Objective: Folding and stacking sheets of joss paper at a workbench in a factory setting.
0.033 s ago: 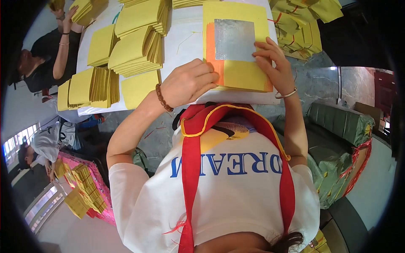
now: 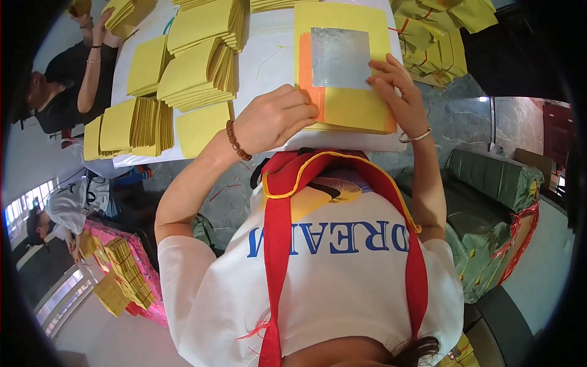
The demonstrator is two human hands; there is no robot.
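Observation:
In front of me, at the table's near edge, lies a stack of yellow joss paper point(image 2: 354, 109). Its top sheet bears a silver foil square point(image 2: 340, 58) and an orange strip down the left side. My left hand point(image 2: 275, 119) is at the stack's lower left edge, its fingers curled and pinched on the paper's border. At the right edge rests my right hand point(image 2: 398, 92), fingers spread, the tips touching the sheet beside the foil. The undersides of the left fingers are partly hidden.
Folded bundles of yellow paper point(image 2: 199, 76) cover the left of the white table point(image 2: 264, 58). More tied yellow bundles point(image 2: 437, 55) lie beyond the right edge. Green wrapped bales point(image 2: 492, 177) stand at right. Two people work at left, one by a pink-covered table point(image 2: 158, 287).

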